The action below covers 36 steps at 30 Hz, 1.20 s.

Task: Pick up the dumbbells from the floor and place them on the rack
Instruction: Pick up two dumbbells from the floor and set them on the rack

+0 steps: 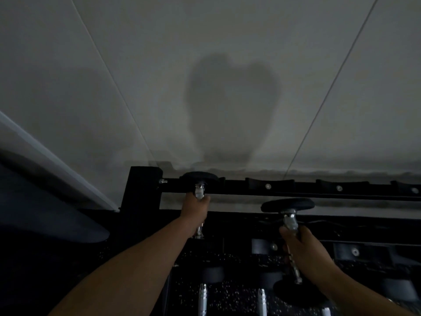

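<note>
A black dumbbell rack (319, 190) runs along the wall, its top rail carrying curved cradles. My left hand (196, 209) grips the chrome handle of a black dumbbell (200, 177) whose far head sits on the top rail at the rack's left end. A second dumbbell (287, 205) is held by my right hand (303, 249), lifted in front of the rail and a little below it, its near head low at the right. Both handles point away from me.
The rack's black upright post (139, 188) stands at the left end. Lower cradles (264, 246) sit on a rail below. More dumbbells (202, 293) with chrome handles lie lower down over speckled dark flooring. A pale wall fills the top; a dark rounded shape is at left.
</note>
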Tool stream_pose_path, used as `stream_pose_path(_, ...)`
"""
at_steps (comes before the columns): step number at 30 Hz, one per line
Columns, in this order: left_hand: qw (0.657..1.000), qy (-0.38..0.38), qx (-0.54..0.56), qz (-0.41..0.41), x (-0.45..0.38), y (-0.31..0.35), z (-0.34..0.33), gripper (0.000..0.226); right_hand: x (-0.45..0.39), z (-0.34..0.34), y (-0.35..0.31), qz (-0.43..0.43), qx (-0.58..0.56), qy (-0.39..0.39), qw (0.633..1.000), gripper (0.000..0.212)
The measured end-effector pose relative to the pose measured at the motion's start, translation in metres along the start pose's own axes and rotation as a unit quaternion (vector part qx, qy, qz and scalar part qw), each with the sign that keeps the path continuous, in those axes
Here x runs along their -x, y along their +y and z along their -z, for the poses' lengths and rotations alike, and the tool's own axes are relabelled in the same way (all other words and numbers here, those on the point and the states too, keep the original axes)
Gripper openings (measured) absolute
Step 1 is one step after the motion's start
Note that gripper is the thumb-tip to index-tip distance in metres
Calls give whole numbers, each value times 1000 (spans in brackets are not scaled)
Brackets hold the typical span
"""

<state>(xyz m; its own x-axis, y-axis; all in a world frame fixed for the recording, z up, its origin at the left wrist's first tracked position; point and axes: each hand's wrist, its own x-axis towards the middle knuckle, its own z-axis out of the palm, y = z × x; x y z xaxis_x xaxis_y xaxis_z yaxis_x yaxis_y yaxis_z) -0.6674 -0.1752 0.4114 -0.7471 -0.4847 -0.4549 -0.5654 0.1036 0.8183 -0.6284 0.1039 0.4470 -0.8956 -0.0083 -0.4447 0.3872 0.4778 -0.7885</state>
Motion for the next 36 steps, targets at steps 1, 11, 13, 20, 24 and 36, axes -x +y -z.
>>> stream_pose_path(1,1000,0,-10,-1,-1,-1,-1,44,-3,0,-1,-3,7,3,1000,29)
stream_pose_path(11,998,-14,-60,-10,-1,-3,0,50,-33,-17,-15,-10,-63,28,998,34)
stream_pose_path(13,997,-18,-72,-9,-3,-5,1,48,-46,-22,-20,-9,-64,25,998,36)
stream_pose_path(20,997,-26,-71,-1,-5,-5,0,49,-83,-30,-28,-15,-42,33,998,39)
stream_pose_path(24,997,-27,-76,-1,-5,-6,0,56,-90,-34,-26,-20,-13,44,999,39)
stream_pose_path(36,997,-21,-71,-7,-5,-8,0,48,-98,-43,-19,-20,13,45,999,45)
